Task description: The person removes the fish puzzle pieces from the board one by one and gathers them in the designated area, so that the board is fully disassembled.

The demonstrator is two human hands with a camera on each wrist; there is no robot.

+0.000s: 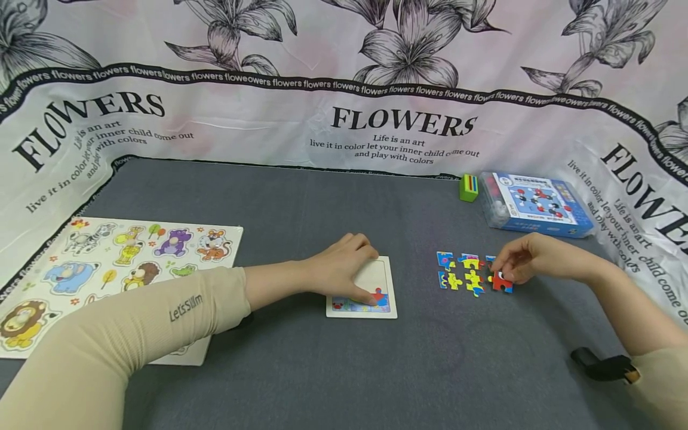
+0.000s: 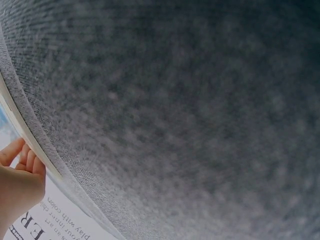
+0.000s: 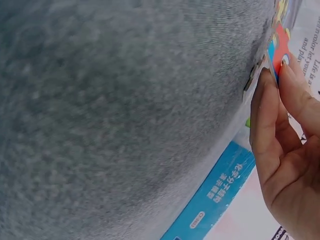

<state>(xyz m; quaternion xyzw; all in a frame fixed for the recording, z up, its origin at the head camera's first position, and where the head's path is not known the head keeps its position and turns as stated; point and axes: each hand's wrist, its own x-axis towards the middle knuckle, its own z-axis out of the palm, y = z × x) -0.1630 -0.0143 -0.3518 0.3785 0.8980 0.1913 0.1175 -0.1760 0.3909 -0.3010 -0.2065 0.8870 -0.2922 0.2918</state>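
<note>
In the head view, my left hand [image 1: 341, 266] lies across a small white-framed puzzle tray [image 1: 392, 286], with the thumb on the joined pieces [image 1: 349, 306] along its near side. The other fingers are bent by the tray's far edge. My right hand [image 1: 529, 260] pinches a red and blue jigsaw piece [image 1: 502, 283] between thumb and forefinger; the right wrist view shows this piece [image 3: 281, 47] tilted up at the fingertips. Just left of that hand lie several loose yellow and blue jigsaw pieces [image 1: 454, 280], another one partly hidden behind the fingers.
A large animal puzzle board [image 1: 215, 283] lies at the left, partly under my left sleeve. Toward the back right are a blue-labelled plastic box [image 1: 543, 203] and a small green block [image 1: 469, 188]. A printed flower cloth [image 1: 398, 125] hangs behind the grey tabletop [image 1: 376, 376].
</note>
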